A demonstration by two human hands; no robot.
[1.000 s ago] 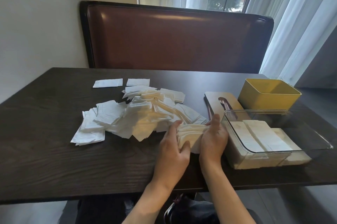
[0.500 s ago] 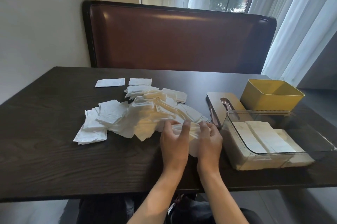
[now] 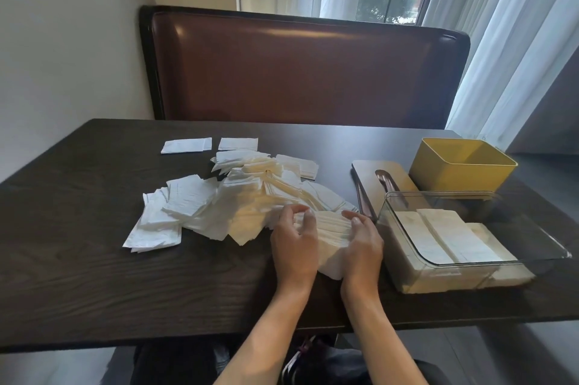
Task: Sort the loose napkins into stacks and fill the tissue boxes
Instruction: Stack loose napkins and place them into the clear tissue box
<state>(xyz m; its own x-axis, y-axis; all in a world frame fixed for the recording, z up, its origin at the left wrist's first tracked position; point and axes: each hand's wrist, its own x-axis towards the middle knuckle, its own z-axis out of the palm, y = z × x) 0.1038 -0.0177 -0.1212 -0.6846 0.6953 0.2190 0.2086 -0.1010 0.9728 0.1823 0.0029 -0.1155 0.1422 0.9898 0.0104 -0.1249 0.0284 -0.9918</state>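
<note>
Head view: the left hand [image 3: 294, 243] and right hand [image 3: 363, 243] curl around a stack [image 3: 332, 232] of napkins from either side, likely squaring it so it fits a box. The loose pile [image 3: 225, 206] lies at ten o'clock of the hands; the clear box [image 3: 470, 262], partly filled, sits at three o'clock, the yellow box [image 3: 463, 168] at one. The stack's underside and the yellow box's contents are hidden.

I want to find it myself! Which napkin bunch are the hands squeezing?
Start at the dark table and find the see-through box on the right. Just left of it, the left hand and right hand hold a neat stack of napkins between them. The big pile beside it is scattered.
</note>
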